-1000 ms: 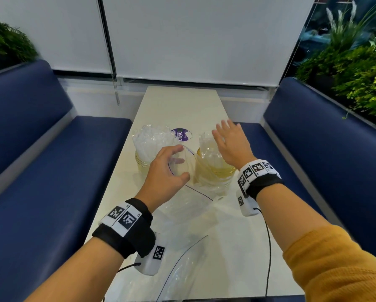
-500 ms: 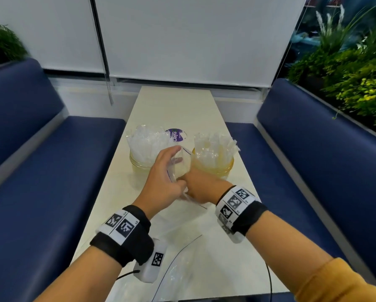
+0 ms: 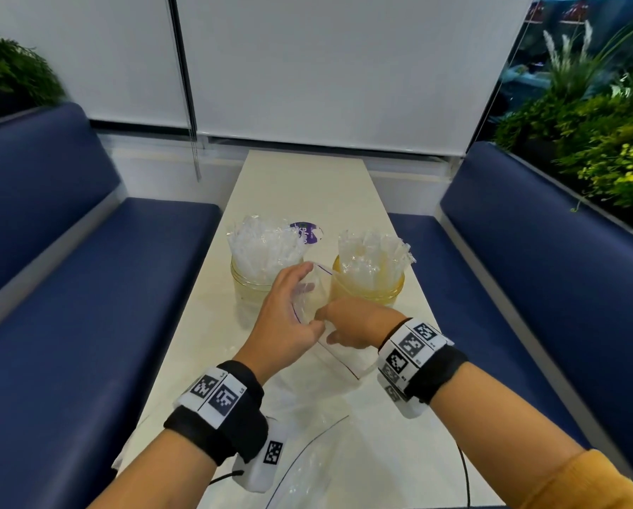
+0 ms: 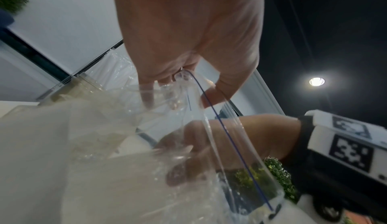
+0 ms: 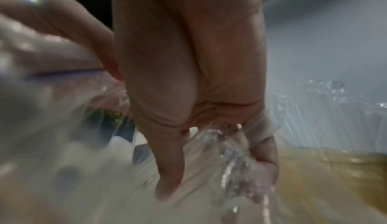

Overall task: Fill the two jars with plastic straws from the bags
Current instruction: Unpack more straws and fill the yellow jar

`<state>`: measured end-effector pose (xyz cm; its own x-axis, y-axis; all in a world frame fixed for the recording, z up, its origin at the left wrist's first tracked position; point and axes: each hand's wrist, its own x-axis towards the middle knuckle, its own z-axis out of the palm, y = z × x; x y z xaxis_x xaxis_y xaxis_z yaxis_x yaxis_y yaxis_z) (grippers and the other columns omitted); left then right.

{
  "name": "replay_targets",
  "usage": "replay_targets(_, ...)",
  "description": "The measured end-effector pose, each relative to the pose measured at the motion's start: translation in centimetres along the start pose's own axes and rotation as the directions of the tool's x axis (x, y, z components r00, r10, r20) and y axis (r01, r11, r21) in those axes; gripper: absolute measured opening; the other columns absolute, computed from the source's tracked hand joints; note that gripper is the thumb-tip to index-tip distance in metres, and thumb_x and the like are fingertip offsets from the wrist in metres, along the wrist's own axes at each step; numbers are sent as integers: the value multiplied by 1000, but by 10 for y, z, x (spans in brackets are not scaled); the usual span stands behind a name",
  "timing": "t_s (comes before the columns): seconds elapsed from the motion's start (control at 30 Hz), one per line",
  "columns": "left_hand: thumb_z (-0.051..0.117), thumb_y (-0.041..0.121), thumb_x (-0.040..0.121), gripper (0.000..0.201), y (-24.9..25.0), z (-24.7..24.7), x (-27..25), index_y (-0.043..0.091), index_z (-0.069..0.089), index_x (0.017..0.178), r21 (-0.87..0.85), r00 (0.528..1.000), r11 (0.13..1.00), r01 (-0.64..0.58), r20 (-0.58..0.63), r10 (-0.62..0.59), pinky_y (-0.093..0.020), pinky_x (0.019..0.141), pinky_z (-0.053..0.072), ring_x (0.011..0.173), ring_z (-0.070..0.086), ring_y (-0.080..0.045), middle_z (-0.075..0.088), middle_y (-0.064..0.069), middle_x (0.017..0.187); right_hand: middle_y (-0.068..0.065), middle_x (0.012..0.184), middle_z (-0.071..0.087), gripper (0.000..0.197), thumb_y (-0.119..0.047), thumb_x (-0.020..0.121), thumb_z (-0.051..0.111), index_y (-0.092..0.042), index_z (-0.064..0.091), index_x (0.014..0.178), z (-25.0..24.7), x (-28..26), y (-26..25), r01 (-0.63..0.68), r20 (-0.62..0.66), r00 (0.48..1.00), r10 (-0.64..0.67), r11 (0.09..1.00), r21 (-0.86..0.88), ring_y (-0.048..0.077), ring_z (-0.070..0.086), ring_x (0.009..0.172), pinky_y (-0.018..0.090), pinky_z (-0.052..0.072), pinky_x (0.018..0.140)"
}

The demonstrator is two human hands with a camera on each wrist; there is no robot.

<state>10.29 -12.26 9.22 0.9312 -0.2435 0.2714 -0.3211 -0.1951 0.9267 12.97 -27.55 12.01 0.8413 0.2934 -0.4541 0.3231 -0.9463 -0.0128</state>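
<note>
A second clear bag [image 3: 307, 468] is seen lying flat on the white table [image 3: 348, 200], nearest the body, just behind the left wrist and between the two forearms; whether anything is in it cannot be told. Ahead of it, the left hand [image 3: 289, 321] is raised over the table with fingers curled and thumb set against them, clamped on the upper rim of a clear zip bag [image 3: 339, 358], whose blue seal line [image 4: 228, 133] is seen running down from that grip in the left wrist view. The right hand [image 3: 355, 325] is placed just beside the left hand, on its right, almost touching it, with its fingers pushed into the mouth of the bag; in the right wrist view the fingers [image 5: 171, 169] are curled down and crinkled clear plastic is gripped between them, though blur hides the detail. The zip bag hangs from both hands, its lower part trailing onto the table beneath them. Just beyond the fingertips two jars are found standing upright, side by side but apart: the left jar [image 3: 250, 284] ahead of the left hand, the amber-tinted right jar [image 3: 368, 288] ahead of the right hand. Each is packed with wrapped plastic straws [image 3: 263, 247] fanning above the rim. A purple round sticker [image 3: 306, 231] lies on the table beyond the jars, between them.
</note>
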Motion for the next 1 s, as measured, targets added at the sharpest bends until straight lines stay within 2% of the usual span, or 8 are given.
replay_targets(0.2,80,-2,72,91,-7,5,4,21,39,150,38,998,999,22,52,-24,4,89,36,120,43,24,42,9,145,9,140,54,47,-22,101,55,-24,47,147,-42,-21,-5,-9,-92,996,-7,986,-165,31,58,121,40,49,96)
replay_targets(0.43,95,28,59,82,-14,18,13,33,52,129,100,998,995,25,-55,-20,-24,95,46,117,55,-7,57,15,127,6,121,65,38,-12,98,56,-19,59,136,-80,-47,-20,6,-175,983,-59,958,-288,27,66,103,35,53,82)
replay_targets(0.57,86,37,67,55,-18,29,17,31,60,114,214,981,976,48,-192,-6,-31,84,54,101,62,-10,65,15,109,6,113,66,33,-11,95,62,-17,64,127,-90,-56,-33,15,-203,975,-94,933,-360,27,67,93,34,54,76)
replay_targets(0.67,72,30,76,18,-19,32,20,22,61,88,302,974,953,31,-225,39,-33,64,52,75,61,-16,65,8,80,3,113,64,35,-32,88,72,-23,68,121,-96,-63,-36,0,-297,947,-124,923,-384,23,61,89,33,49,73)
replay_targets(0.73,67,23,80,7,-18,31,19,21,62,84,278,975,960,8,-217,55,-27,61,49,70,60,-14,64,8,75,-1,110,66,51,-60,80,71,-30,68,121,-103,-70,-29,-15,-424,897,-125,950,-312,21,62,91,30,44,71)
replay_targets(0.8,66,20,85,11,-17,30,18,19,65,96,230,975,973,2,-218,49,-23,63,49,73,62,-7,66,9,80,-6,105,69,62,-77,78,59,-33,70,120,-107,-73,-19,28,-538,837,-101,990,-142,17,65,94,31,47,73)
replay_targets(0.9,63,27,89,13,-13,31,21,17,62,97,194,973,981,-20,-221,64,-40,64,53,75,64,-16,67,0,83,-1,89,75,56,-66,95,46,-19,77,98,-97,-57,-13,262,-621,781,-72,939,221,17,67,82,40,55,77)
replay_targets(1.0,64,25,94,13,-6,31,24,27,60,106,133,975,990,-49,-209,76,-23,71,53,90,67,-2,69,14,94,1,106,77,42,-46,102,50,-14,77,108,-72,-35,-18,428,-704,705,-82,841,331,14,69,99,41,53,91)
